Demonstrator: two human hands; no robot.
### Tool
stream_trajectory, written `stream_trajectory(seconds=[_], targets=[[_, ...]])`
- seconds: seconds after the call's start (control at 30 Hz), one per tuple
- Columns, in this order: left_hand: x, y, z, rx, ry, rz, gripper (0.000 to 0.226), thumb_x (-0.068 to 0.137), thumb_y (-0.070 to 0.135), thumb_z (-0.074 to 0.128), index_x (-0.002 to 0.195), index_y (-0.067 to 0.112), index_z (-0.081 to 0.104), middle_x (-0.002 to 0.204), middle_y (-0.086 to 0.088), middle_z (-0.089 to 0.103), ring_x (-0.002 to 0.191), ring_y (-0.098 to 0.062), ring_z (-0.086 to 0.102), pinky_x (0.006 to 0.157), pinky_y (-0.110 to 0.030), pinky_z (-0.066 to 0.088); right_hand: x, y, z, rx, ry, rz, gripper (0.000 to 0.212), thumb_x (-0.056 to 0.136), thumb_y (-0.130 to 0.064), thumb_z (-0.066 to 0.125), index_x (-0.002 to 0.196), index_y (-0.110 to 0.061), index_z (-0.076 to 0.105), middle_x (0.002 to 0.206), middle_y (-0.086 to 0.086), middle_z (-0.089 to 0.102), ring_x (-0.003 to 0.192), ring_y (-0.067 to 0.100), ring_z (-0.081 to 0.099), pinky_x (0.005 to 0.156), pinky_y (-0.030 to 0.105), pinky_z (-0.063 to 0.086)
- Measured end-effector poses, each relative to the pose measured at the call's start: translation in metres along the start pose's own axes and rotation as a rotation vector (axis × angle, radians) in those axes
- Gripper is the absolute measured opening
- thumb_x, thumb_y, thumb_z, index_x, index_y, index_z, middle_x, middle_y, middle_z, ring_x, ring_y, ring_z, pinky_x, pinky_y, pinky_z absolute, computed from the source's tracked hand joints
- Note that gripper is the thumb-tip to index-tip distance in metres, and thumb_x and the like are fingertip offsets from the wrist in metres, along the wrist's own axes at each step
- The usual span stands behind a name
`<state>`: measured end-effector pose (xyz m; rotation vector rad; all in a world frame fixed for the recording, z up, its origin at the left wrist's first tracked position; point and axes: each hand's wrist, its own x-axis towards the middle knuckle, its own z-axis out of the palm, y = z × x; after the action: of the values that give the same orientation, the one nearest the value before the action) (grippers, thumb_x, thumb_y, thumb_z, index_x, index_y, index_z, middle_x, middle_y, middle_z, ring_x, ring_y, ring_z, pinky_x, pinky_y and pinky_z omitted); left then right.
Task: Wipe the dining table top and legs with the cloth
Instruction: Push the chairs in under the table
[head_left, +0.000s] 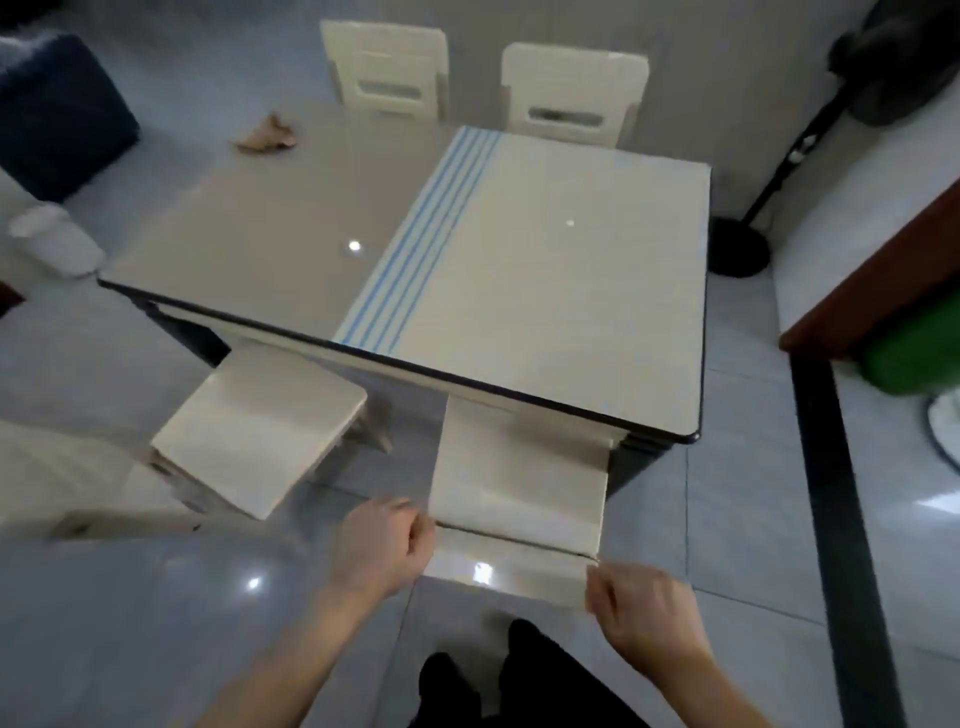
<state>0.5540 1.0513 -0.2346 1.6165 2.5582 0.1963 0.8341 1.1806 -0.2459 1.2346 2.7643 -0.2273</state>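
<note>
The dining table (291, 223) has a glossy beige top with a dark rim, and blue stripes run across its middle. A crumpled brownish cloth (267, 136) lies on the far left part of the top. Right in front of me stands a cream chair (519, 483), its seat partly under the table. My left hand (376, 545) grips the left end of the chair's backrest top. My right hand (641, 605) grips the right end. The table legs are mostly hidden under the top.
A second cream chair (260, 431) stands askew at the near left. Two more chairs (387, 67) are at the far side. A black fan stand (740, 249) is right of the table, with a wood-edged counter (872, 291) beyond it. A dark blue seat (57, 114) is far left.
</note>
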Motion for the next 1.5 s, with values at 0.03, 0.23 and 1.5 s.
stream_trajectory(seconds=[0.03,0.23,1.5], targets=[[0.003,0.000,-0.001,0.019,-0.010,0.006,0.034,0.075,0.033,0.043,0.050,0.013,0.053,0.052,-0.001,0.055,0.051,-0.024,0.058,0.042,-0.028,0.043,0.002,0.000,0.002,-0.013,0.033,0.001,0.049,0.088,-0.047,0.033,0.052,-0.019,0.053,0.047,0.001,0.056,0.042,0.023,0.057,0.040,0.026,0.024],[0.042,-0.014,-0.006,0.036,-0.052,0.051,0.038,0.075,0.037,0.038,0.053,0.011,0.056,0.054,-0.003,0.057,0.055,-0.026,0.060,0.042,-0.030,0.043,0.031,-0.008,-0.007,-0.057,0.139,0.037,0.047,0.086,-0.042,0.036,0.049,-0.019,0.054,0.042,0.001,0.053,0.036,0.022,0.051,0.040,0.024,0.021],[0.207,-0.004,-0.015,-0.068,-0.127,0.064,0.037,0.084,0.036,0.032,0.062,0.017,0.055,0.069,0.000,0.057,0.068,-0.022,0.054,0.055,-0.030,0.039,0.170,0.030,-0.058,-0.005,0.033,0.086,0.054,0.100,-0.043,0.026,0.067,-0.016,0.059,0.054,0.000,0.056,0.060,0.026,0.057,0.051,0.031,0.027]])
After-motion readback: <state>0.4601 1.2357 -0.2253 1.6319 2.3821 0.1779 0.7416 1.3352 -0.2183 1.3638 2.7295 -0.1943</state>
